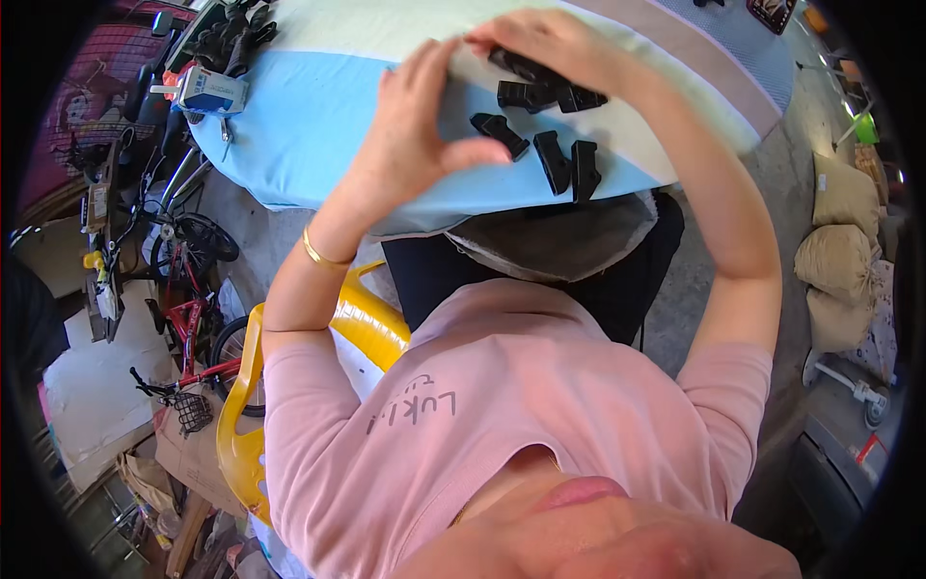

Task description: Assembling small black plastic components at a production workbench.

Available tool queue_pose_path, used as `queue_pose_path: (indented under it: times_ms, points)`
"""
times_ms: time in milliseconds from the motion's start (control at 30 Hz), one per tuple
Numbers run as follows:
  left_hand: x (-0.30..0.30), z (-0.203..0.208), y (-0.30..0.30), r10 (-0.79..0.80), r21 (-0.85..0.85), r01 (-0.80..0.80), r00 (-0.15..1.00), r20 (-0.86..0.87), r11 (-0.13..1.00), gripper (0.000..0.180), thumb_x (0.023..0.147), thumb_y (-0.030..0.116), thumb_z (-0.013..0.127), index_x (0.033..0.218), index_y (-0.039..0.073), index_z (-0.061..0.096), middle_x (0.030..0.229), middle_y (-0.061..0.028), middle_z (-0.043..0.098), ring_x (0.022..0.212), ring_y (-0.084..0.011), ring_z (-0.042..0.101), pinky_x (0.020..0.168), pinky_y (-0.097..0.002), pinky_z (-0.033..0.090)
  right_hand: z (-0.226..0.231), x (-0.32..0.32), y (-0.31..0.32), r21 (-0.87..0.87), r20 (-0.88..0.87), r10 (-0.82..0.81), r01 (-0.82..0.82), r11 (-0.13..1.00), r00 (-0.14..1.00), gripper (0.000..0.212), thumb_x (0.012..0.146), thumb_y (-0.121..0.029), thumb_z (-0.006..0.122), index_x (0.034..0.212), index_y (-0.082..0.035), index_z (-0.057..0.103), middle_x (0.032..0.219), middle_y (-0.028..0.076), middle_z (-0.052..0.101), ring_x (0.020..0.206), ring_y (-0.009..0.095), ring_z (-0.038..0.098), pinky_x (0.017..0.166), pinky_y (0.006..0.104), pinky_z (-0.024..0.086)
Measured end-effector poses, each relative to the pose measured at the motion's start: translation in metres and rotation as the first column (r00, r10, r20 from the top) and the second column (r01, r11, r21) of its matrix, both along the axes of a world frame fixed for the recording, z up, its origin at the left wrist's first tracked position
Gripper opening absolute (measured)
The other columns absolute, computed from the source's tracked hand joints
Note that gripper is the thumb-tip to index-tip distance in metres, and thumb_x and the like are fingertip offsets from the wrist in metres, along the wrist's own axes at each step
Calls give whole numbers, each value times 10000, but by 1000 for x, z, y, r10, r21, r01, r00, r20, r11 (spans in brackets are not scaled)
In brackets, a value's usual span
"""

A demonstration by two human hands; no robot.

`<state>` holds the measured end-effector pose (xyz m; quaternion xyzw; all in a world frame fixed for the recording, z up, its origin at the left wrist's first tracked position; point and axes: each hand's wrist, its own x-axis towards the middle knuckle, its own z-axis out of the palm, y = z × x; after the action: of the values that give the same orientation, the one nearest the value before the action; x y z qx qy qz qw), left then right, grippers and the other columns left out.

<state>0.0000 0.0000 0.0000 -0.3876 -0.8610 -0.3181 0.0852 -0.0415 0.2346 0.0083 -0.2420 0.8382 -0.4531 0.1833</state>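
My left hand (410, 140), with a gold bangle (322, 253) at the wrist, is raised over the tabletop. Its fingers point away from me, and the thumb stands well apart toward the right; nothing shows in its grasp. My right hand (559, 46) reaches in from the right and arches over a small heap of black plastic pieces (526, 95), fingers stretched leftward close to my left fingertips. One black piece (526, 66) lies partly hidden beneath it. Nearer to me are an angled black piece (500, 133) and two upright-looking black pieces (553, 162) side by side.
A striped cloth (289, 116) covers the rounded table. At its left edge sit a blue-and-white box (212, 90) and black parts (231, 39). A yellow chair (241, 405) and red bicycle (188, 314) stand left; stuffed sacks (837, 253) lie right. Grey fabric (559, 241) hangs over my lap.
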Motion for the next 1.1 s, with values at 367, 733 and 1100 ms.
queue_pose_path:
  times_ms: [367,733,1100]
  points:
    - [72,1,44,-175,34,175,985,-17,984,884,625,364,743,1334,22,340,1296,-271,357,1139,-427,403,998,-518,310,14,125,14,99,-660,-19,112,989,751,615,650,-283,750,1135,26,532,1156,169,542,1129,357,488,965,447,375]
    - [103,-49,36,-497,-298,399,733,-464,867,458,837,186,466,1293,152,437,1322,-188,422,1230,-294,423,1011,-491,303,-68,206,28,194,-877,80,197,961,473,232,819,-141,567,1003,-18,636,1126,115,559,1143,258,474,954,448,416]
    - [-43,68,6,-129,151,195,923,-363,969,350,780,131,645,1111,61,554,1129,-110,567,1050,-308,528,907,-384,433,10,165,21,-39,-528,15,-42,998,849,182,687,-36,696,859,-25,637,756,100,643,658,272,626,603,345,508]
